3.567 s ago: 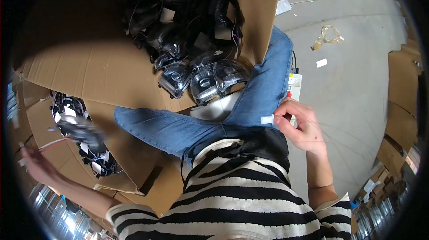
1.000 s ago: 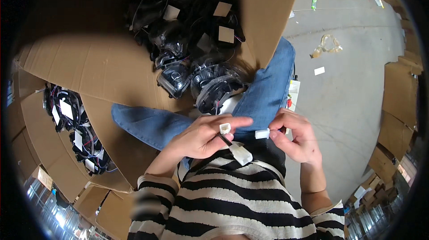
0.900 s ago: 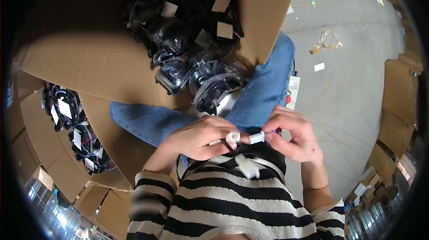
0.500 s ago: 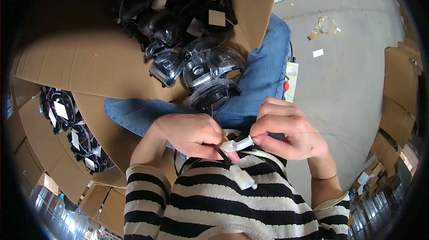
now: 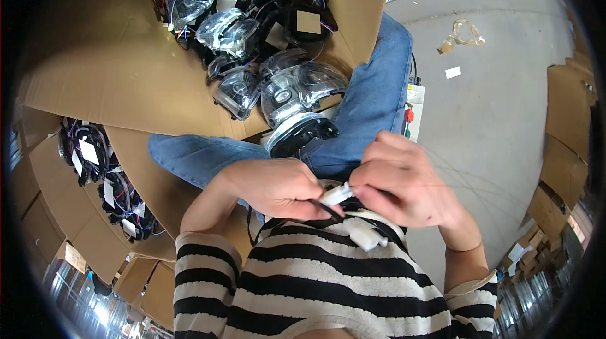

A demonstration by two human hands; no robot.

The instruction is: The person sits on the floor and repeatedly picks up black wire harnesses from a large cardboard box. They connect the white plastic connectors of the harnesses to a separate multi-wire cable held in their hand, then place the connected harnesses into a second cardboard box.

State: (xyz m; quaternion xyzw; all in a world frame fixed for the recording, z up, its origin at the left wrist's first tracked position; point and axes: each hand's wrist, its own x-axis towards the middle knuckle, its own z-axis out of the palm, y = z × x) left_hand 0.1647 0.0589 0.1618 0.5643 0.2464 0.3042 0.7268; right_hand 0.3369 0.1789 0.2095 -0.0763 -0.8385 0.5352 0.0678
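Observation:
My left hand (image 5: pixel 274 187) and my right hand (image 5: pixel 404 181) meet close to my chest. Between their fingertips they pinch a small white plug (image 5: pixel 336 194) on a black wire. A second white connector (image 5: pixel 368 235) hangs just below, over my striped top. A headlamp unit (image 5: pixel 297 102) with a clear lens and black base rests on my lap, against my blue jeans (image 5: pixel 372 105).
A large open cardboard box (image 5: pixel 113 80) ahead holds several more headlamp units (image 5: pixel 240 11) with wires and paper tags. A second box (image 5: pixel 104 175) at my left holds others. Grey concrete floor (image 5: pixel 492 105) with scraps lies to the right, with more cartons (image 5: pixel 568 137) at the far right.
My left hand came in from the far left to join the right at my chest. Both now hold the white plug, and the view has drawn closer to them.

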